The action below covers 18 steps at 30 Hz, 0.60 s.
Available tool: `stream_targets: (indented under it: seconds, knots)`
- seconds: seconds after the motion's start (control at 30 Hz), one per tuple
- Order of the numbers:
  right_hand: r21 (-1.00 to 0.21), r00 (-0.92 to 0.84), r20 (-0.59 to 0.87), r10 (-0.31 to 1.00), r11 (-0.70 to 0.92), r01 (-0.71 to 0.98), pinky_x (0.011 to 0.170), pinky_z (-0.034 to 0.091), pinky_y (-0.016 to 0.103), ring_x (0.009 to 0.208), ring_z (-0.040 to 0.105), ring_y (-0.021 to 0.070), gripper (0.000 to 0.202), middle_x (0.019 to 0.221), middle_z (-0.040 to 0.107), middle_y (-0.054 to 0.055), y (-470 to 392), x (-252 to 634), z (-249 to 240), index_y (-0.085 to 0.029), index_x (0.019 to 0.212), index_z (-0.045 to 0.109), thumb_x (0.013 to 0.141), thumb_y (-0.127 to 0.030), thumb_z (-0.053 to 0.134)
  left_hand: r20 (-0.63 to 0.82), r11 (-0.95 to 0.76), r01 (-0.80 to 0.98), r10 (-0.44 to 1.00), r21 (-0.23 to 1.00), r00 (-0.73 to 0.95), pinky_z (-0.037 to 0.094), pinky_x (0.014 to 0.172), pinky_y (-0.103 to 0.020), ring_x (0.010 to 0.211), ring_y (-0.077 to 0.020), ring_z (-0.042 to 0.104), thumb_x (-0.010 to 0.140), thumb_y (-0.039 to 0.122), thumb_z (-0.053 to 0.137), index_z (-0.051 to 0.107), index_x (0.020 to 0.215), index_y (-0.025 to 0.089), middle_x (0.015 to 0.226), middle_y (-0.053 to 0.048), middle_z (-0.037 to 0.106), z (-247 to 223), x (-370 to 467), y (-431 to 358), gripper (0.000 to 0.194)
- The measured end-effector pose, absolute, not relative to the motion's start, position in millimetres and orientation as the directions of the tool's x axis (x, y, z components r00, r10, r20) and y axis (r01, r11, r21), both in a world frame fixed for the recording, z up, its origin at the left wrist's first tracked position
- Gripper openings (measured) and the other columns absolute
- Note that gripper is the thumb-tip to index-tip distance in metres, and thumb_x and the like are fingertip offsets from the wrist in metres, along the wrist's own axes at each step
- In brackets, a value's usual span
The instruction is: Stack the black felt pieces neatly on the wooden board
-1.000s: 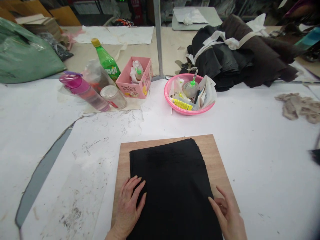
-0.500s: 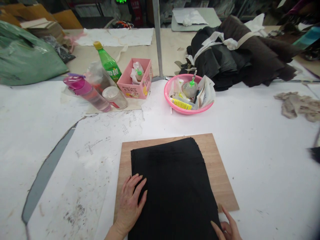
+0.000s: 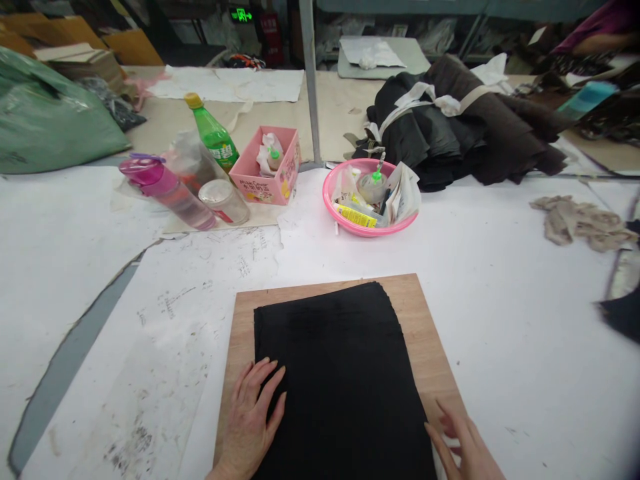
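Note:
A stack of black fabric pieces (image 3: pixel 335 373) lies on a thin wooden board (image 3: pixel 430 347), its lower end running out of the picture. My left hand (image 3: pixel 250 413) rests flat over the stack's left edge, fingers stretched forward and thumb on the cloth. At the right edge is my right hand (image 3: pixel 465 440), partly cut off by the frame. Its thumb tip touches the side of the fabric, while the other fingers are held apart from the thumb over the board. Nothing is visible between them.
Beyond the board stand a pink basin (image 3: pixel 370 231) of small items, a pink box (image 3: pixel 260 190), a green bottle (image 3: pixel 215 137), a purple water bottle (image 3: pixel 170 193) and a lidded jar (image 3: pixel 225 203). Tied dark fabric bundles (image 3: pixel 450 127) lie back right, near a beige cloth (image 3: pixel 580 223).
The view has shifted slightly, so the scene sits lower and further left. My right thumb has drawn back from the top of the fabric to its edge. My left hand keeps its place.

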State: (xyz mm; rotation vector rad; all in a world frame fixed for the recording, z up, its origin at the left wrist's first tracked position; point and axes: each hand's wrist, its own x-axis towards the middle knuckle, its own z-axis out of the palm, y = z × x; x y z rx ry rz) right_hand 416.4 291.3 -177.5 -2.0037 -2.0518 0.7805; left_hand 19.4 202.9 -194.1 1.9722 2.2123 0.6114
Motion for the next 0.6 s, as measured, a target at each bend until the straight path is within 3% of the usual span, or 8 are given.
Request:
stream_targets:
  seconds: [0.1, 0.27, 0.6]
  knots:
    - [-0.438, -0.198, -0.173, 0.965, 0.105, 0.893, 0.070, 0.058, 0.031, 0.092, 0.066, 0.0203, 0.039, 0.117, 0.061, 0.000, 332, 383, -164, -0.036, 0.122, 0.054, 0.096, -0.062, 0.040, 0.172, 0.070, 0.929, 0.975, 0.363, -0.140, 0.039, 0.111, -0.056, 0.130, -0.0297, 0.046, 0.091, 0.022, 0.057, 0.052, 0.133, 0.024, 0.133, -0.009, 0.053, -194, 19, 204, 0.042]
    - [-0.392, -0.393, -0.151, 0.907, 0.310, 0.866, 0.083, 0.053, 0.039, 0.100, 0.062, 0.0234, 0.032, 0.116, 0.060, 0.001, 382, 340, -157, -0.032, 0.124, 0.052, 0.100, -0.050, 0.039, 0.169, 0.073, 0.927, 0.975, 0.367, -0.144, 0.038, 0.111, -0.056, 0.131, -0.0297, 0.045, 0.091, 0.022, 0.057, 0.051, 0.134, 0.025, 0.134, -0.009, 0.052, -196, 19, 203, 0.044]
    - [-0.437, -0.487, -0.194, 0.852, 0.369, 0.820, 0.083, 0.051, 0.039, 0.100, 0.059, 0.0226, 0.017, 0.111, 0.057, 0.000, 405, 334, -155, -0.030, 0.109, 0.056, 0.093, -0.032, 0.059, 0.173, 0.071, 0.928, 0.975, 0.365, -0.143, 0.039, 0.111, -0.057, 0.130, -0.0293, 0.046, 0.091, 0.020, 0.057, 0.052, 0.133, 0.023, 0.132, -0.010, 0.053, -194, 20, 204, 0.042]
